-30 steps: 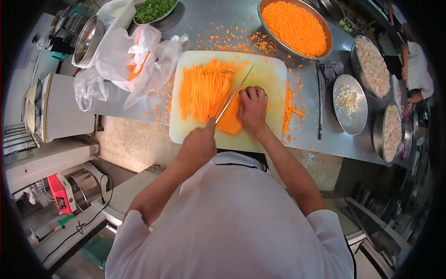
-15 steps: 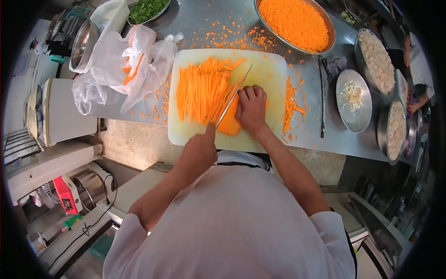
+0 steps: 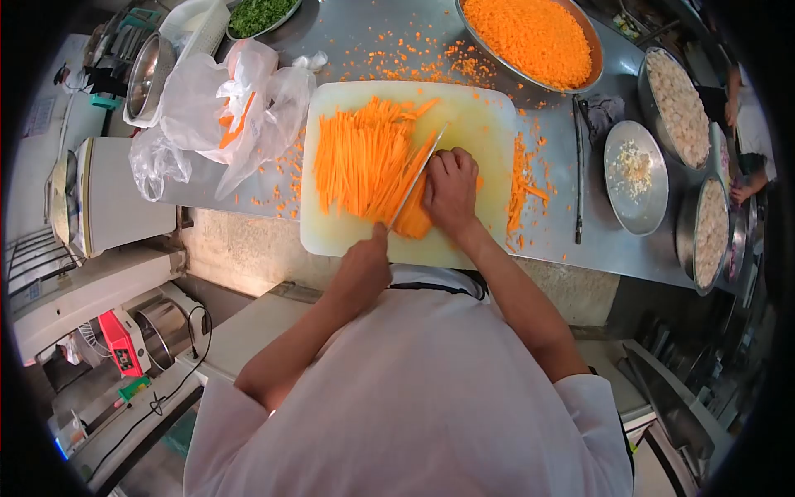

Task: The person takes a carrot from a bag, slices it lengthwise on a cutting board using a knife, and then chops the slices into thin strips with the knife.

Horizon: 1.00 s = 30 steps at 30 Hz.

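A kitchen knife (image 3: 418,176) is gripped at its handle by my left hand (image 3: 362,269), its blade slanting up and to the right over the cutting board (image 3: 489,190). My right hand (image 3: 451,189), fingers curled, presses on the sliced carrot (image 3: 414,222) right beside the blade. Most of the carrot under these fingers is hidden. To the left of the knife lies a wide heap of thin carrot strips (image 3: 356,161).
Carrot scraps (image 3: 522,186) line the board's right side. A bowl of chopped carrot (image 3: 530,37), a honing rod (image 3: 578,174) and a bowl with minced bits (image 3: 636,178) stand beyond. Plastic bags (image 3: 195,108) lie left. Another person's hand (image 3: 745,186) shows far right.
The blade has shifted slightly, its tip a little lower and further left. My left hand still grips the handle, and my right hand stays on the carrot. The view has tilted a little.
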Each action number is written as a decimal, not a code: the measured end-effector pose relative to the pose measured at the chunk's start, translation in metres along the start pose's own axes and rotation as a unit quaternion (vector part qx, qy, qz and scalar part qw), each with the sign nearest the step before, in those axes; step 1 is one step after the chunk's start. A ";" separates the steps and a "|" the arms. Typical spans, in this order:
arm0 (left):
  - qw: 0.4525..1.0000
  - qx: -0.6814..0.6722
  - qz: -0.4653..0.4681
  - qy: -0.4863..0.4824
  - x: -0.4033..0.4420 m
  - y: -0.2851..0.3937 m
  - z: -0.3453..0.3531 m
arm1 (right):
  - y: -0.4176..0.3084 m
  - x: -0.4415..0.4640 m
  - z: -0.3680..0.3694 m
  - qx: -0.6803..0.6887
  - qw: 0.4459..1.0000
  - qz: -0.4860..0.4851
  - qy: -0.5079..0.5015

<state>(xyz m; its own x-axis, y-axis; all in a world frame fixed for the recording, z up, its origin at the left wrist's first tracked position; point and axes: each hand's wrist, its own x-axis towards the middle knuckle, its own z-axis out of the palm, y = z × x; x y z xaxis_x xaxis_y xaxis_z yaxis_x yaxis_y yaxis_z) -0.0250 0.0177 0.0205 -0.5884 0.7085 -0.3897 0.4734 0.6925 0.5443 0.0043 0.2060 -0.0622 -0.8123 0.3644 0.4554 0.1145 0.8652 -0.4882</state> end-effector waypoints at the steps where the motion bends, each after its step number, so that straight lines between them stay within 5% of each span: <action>1: 0.998 -0.009 0.032 0.044 0.011 -0.006 0.012 | 0.001 0.001 0.000 0.002 1.000 -0.001 0.002; 7: 1.000 -0.015 -0.002 -0.017 0.000 0.025 -0.036 | 0.000 0.001 0.002 -0.007 1.000 -0.010 0.013; 11: 0.999 -0.023 -0.033 -0.029 0.006 0.005 -0.003 | -0.001 0.002 0.000 0.006 1.000 -0.012 0.016; 16: 0.998 0.004 0.056 0.014 0.021 0.020 -0.021 | 0.002 0.000 0.001 -0.006 1.000 -0.009 0.011; 23: 0.999 -0.021 0.016 0.018 0.027 0.005 0.011 | 0.004 -0.004 0.000 0.004 1.000 0.004 0.011; 28: 0.999 -0.027 -0.001 -0.019 -0.004 0.029 -0.036 | 0.002 -0.002 0.004 0.002 0.999 -0.008 0.045; 30: 1.000 -0.013 0.012 0.003 0.008 0.007 0.005 | 0.002 -0.003 0.003 0.009 0.999 -0.003 0.043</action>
<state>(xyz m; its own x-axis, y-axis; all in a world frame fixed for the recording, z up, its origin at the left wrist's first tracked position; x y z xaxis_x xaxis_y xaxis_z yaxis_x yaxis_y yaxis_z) -0.0237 0.0287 0.0175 -0.5806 0.7241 -0.3723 0.4709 0.6716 0.5720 0.0054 0.2057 -0.0666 -0.7607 0.3880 0.5203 0.0993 0.8618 -0.4975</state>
